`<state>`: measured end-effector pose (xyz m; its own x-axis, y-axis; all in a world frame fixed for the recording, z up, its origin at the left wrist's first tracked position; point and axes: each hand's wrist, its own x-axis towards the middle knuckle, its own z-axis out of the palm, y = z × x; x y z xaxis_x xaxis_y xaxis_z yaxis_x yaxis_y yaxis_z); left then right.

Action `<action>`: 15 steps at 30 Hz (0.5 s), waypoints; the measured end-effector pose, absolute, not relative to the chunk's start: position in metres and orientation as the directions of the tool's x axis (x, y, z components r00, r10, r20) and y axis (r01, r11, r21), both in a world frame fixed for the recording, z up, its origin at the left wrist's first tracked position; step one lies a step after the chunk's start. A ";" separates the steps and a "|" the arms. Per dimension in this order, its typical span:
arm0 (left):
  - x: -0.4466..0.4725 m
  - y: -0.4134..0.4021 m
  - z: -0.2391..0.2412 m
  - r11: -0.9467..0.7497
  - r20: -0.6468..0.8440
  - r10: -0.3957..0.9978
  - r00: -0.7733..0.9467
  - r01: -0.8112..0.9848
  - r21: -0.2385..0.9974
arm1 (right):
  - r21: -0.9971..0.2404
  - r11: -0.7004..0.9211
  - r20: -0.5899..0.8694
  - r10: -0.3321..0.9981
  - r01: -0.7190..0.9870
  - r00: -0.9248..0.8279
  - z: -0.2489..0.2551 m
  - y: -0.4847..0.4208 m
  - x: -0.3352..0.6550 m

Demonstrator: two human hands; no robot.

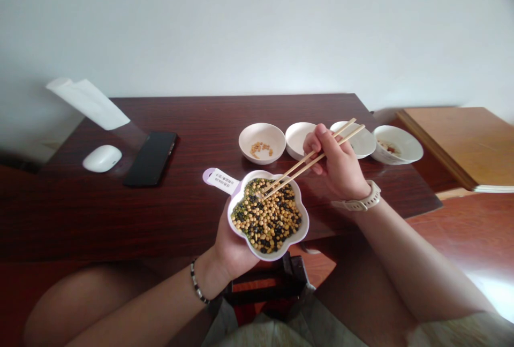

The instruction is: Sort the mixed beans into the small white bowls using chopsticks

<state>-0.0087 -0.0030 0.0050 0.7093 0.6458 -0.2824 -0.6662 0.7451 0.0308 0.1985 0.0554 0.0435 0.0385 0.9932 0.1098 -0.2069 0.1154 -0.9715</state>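
Observation:
My left hand [235, 248] supports a flower-shaped bowl [304, 232] from below and the left, just off the table's front edge. The bowl is white inside with a lilac outside and a labelled handle [222, 180]. Mixed beans [267, 218] fill it: yellow, black and small green ones. My right hand [333, 162] grips a pair of wooden chopsticks [307, 164], whose tips reach in among the beans near the bowl's upper middle. Whether a bean sits between the tips is too small to tell. Behind the flower-shaped bowl, a white bowl [247, 135] holds some yellow beans [261, 149].
More white bowls stand in a row: one [295, 141] partly behind my right hand, another [363, 143], and one [412, 146] with reddish bits at the right. A black phone [150, 158], a white rounded case [102, 158] and a white upright object [90, 103] are at the left.

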 end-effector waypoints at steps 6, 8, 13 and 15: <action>-0.008 -0.004 0.006 0.746 -0.319 0.636 0.702 -0.666 0.022 | -0.926 0.233 0.190 0.968 -0.296 0.166 0.058 0.067 0.230; -0.009 -0.004 0.005 0.744 -0.334 0.637 0.695 -0.668 0.027 | -0.905 0.271 0.203 0.952 -0.328 0.229 0.064 0.073 0.251; -0.011 -0.004 0.002 0.747 -0.330 0.634 0.700 -0.664 0.028 | -0.836 0.445 0.196 0.789 -0.320 0.582 0.072 0.081 0.304; -0.011 -0.004 0.002 0.755 -0.310 0.628 0.714 -0.655 0.023 | -0.843 0.460 0.166 0.716 -0.279 0.678 0.072 0.080 0.321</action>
<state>-0.0109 -0.0044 0.0016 0.7138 0.6280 -0.3102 -0.6548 0.7555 0.0227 0.3214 0.0801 0.0717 0.6783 0.7157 0.1662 -0.2786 0.4598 -0.8432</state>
